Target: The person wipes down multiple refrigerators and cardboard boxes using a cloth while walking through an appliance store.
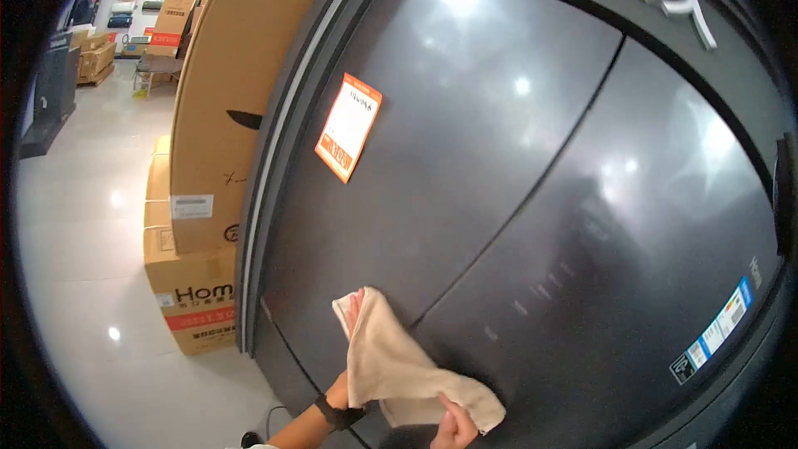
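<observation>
A beige cloth (399,366) hangs between my two hands in front of the dark grey refrigerator doors (465,133). My left hand (355,309) is mostly covered by the cloth at its upper left end; only some straight fingers show, with the cloth wrapped about them. A dark band (334,412) circles my left wrist. Lower down, my right hand (455,426) is closed on the cloth's lower right part, with one finger against it. Whether the cloth touches the door surface I cannot tell.
An orange-and-white price tag (349,127) is on the left door, an energy label (713,333) at lower right. Large cardboard boxes (220,108) stand close along the left side. Shiny floor (91,241) leads to stacked boxes (97,58) farther back.
</observation>
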{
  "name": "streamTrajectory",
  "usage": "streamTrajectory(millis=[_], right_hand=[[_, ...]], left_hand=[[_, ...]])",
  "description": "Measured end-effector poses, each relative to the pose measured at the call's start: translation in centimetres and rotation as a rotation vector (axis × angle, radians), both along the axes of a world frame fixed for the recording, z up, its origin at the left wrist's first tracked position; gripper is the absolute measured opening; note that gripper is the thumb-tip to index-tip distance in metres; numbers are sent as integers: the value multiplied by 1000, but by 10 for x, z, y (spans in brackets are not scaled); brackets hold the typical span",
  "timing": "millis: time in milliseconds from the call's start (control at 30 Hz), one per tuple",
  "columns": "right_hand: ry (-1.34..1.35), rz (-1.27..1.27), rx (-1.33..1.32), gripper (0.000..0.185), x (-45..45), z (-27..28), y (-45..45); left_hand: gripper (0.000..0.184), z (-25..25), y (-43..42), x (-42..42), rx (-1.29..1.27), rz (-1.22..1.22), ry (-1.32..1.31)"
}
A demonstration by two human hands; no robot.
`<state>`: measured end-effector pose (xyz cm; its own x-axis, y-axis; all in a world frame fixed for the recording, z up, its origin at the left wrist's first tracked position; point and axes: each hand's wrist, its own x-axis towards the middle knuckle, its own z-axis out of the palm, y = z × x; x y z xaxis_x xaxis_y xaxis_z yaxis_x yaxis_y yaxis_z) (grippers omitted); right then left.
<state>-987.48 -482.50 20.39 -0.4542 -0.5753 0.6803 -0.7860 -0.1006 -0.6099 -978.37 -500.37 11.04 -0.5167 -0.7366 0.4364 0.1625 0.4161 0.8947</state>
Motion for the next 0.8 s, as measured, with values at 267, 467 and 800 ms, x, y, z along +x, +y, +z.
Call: streamTrajectory(millis=[267,467,800], right_hand=[[279,-436,-127,21,0,-63,1],[530,-845,-27,13,47,25,-24],[111,-680,393,26,12,-61,-25]], left_hand=[[57,-32,-36,1,-35,-39,-25],[58,76,-117,-51,-565,524,150],[86,36,-55,-14,-193,289,106]])
